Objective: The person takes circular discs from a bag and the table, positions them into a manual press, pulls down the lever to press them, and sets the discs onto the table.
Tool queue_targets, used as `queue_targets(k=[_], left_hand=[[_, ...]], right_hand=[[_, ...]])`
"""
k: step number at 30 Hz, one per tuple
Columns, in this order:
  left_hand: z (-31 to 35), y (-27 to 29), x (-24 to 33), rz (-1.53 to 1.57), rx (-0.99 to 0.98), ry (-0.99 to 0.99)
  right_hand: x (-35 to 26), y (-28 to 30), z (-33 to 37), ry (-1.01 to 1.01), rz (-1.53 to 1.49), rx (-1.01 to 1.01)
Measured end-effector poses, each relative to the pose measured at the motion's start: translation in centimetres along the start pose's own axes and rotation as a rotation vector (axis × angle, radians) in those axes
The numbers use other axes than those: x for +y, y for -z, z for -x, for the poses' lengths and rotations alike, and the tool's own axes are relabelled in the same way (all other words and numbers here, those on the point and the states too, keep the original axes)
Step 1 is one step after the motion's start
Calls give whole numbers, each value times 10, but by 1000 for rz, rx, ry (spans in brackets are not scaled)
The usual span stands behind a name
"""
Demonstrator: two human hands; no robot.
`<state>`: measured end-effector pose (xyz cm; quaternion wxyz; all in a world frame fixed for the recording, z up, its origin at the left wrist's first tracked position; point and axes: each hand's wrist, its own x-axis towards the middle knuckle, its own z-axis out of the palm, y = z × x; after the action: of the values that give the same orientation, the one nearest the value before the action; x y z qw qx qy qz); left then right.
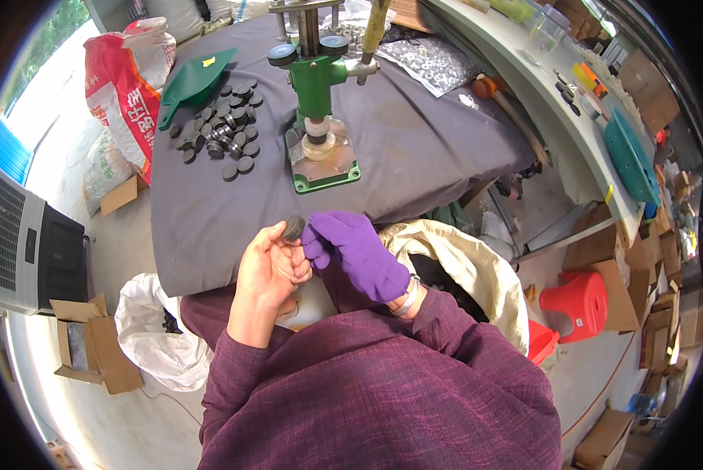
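Note:
Between the thumb and fingers of my bare left hand (267,270) is a small black ribbed round cap (293,228), held up just off the front edge of the cloth-covered table. My right hand (358,252), in a purple knit glove, is closed right beside it, its fingertips meeting the cap's right side. What those gloved fingers hold, if anything, is hidden. A green hand press (315,94) stands on the table ahead, with a black piece under its ram. Left of the press lies a loose heap of black round caps (230,125).
A green dustpan (199,78) lies behind the heap. At the back right are a clear bag of small metal parts (434,63) and a mallet (489,86). Open sacks flank my lap, a white one (159,345) left and a cream one (492,274) right. A red stool (583,305) stands farther right.

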<state>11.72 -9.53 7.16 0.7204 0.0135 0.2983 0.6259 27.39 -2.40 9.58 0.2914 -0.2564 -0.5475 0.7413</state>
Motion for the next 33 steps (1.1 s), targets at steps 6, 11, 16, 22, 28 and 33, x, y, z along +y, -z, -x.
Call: queue_targets(k=[6, 11, 16, 22, 28, 33], left_hand=[[3, -7, -8, -116, 9, -154], [24, -20, -13, -751, 128, -659], [34, -30, -9, -1247, -32, -1194], [46, -51, 2, -1333, -295, -1425], [99, -76, 23, -1492, -691, -1535], [154, -122, 20, -1486, -732, -1688]], right_hand=[[4, 4, 0, -82, -215, 15], [-9, -8, 8, 36, 0, 19], [0, -4, 14, 315, 61, 4], [-19, 2, 17, 601, 272, -94], [-65, -20, 4, 1143, 69, -673], [-106, -105, 45, 1295, 987, -119]])
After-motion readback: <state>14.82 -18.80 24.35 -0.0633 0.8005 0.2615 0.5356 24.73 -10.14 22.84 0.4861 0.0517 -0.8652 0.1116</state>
